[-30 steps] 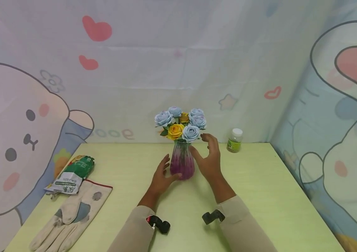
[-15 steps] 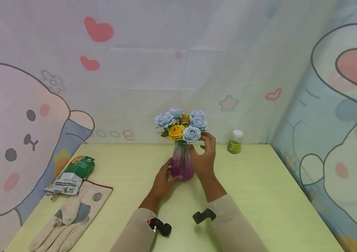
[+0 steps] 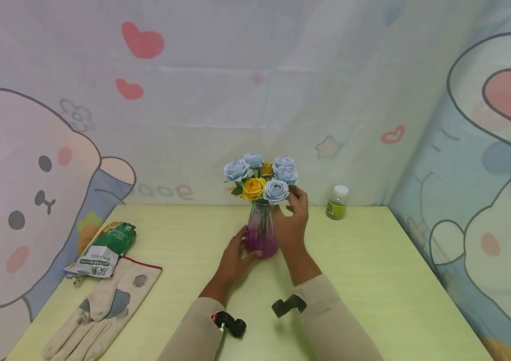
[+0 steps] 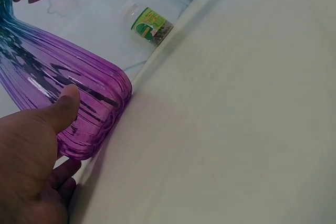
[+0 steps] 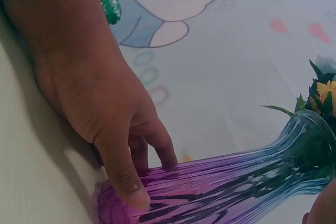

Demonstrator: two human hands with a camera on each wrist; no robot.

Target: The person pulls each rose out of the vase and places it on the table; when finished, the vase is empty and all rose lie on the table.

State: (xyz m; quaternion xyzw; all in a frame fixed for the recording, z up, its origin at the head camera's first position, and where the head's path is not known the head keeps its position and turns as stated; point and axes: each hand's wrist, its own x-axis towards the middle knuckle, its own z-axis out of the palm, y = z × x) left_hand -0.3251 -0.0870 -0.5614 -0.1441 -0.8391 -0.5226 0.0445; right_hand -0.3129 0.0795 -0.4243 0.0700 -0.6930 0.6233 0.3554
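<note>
A ribbed glass vase (image 3: 262, 230), purple at the base and clearer toward the neck, stands upright on the table with blue roses (image 3: 276, 191) and yellow roses (image 3: 253, 188) in it. My left hand (image 3: 231, 260) grips its lower body from the left; in the left wrist view the thumb (image 4: 65, 108) lies across the purple glass (image 4: 100, 87). Bent fingers of my right hand (image 3: 293, 223) reach under the rightmost front blue rose, with the thumb beside the vase neck. Whether they pinch a stem I cannot tell. Only a bit of that hand (image 5: 323, 208) shows in its own wrist view.
A small white-capped bottle (image 3: 337, 203) with a green label stands at the back right of the table (image 3: 372, 281). On the left lie a green and white packet (image 3: 106, 249) and a pale work glove (image 3: 106, 311) with a red hem. Printed fabric hangs behind.
My right hand has moved left, in against the flowers and vase neck, its fingers coming under the blue rose. The left hand has closed in on the vase base and then stays there.
</note>
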